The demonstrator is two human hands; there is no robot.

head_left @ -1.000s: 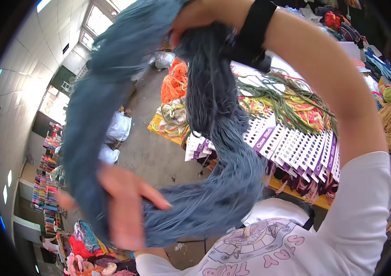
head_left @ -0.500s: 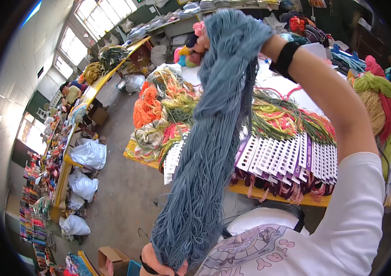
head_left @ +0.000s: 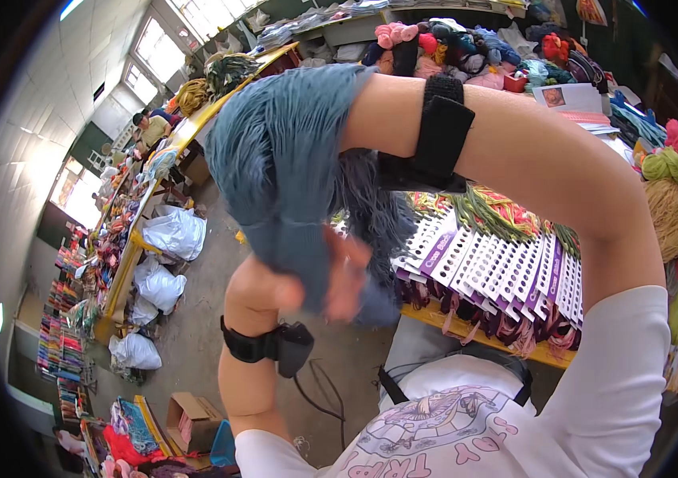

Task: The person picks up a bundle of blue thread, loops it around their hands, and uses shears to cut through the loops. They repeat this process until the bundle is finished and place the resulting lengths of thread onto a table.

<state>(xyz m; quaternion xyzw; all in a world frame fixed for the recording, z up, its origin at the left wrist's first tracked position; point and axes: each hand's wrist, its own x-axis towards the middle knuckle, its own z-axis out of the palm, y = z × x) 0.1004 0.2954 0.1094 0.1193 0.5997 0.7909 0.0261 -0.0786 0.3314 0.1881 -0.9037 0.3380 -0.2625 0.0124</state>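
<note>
A large hank of grey-blue yarn (head_left: 283, 119) is held up in front of me, folded over in a thick bundle. My right hand is hidden beneath the yarn; only the wrist and forearm, with a black band (head_left: 444, 131), come out of it, so its fingers do not show. Lower down, my left hand (head_left: 263, 287) is closed around a gathered part of the hank, its fingers smeared by motion. Loose dark strands (head_left: 375, 215) hang beside it. A black strap with a small box (head_left: 295, 348) and a cable sits on my left wrist.
Below the hank, a yellow-edged table bears rows of white, hole-punched thread cards (head_left: 498, 275) with purple strips and green-red threads. Yarn heaps (head_left: 442, 52) lie at the back; coloured skeins (head_left: 666, 191) hang at right. White sacks (head_left: 175, 231) and a cardboard box (head_left: 191, 422) stand left. A person (head_left: 150, 131) sits far left.
The hank was stretched lengthwise between my hands and is now folded. My left hand has risen from the lower edge, and my right hand has moved left and down.
</note>
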